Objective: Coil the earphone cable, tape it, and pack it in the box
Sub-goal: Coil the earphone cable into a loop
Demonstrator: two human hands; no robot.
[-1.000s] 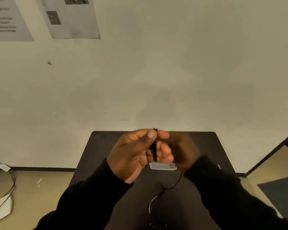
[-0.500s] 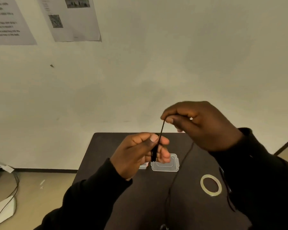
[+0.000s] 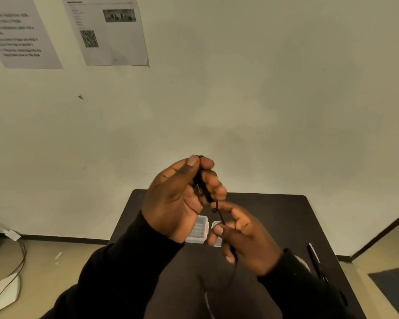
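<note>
My left hand (image 3: 177,199) is raised above the dark table (image 3: 274,217) and pinches a bundle of black earphone cable (image 3: 203,189) wound over its fingers. Just below and to the right, my right hand (image 3: 244,240) grips the loose strand of the same cable, which runs down between its fingers toward the table's near edge. A small clear plastic box (image 3: 199,230) stands open on the table behind my hands, partly hidden by them. The tape roll (image 3: 305,263) peeks out from behind my right sleeve.
A dark pen-like tool (image 3: 316,259) lies at the table's right side. The wall rises right behind the table, with two printed sheets (image 3: 108,31) taped at the upper left. Cables and a white object (image 3: 2,293) lie on the floor to the left.
My right hand has dropped from above the left hand to below it, carrying the strand around the bundle. The left hand has risen a little.
</note>
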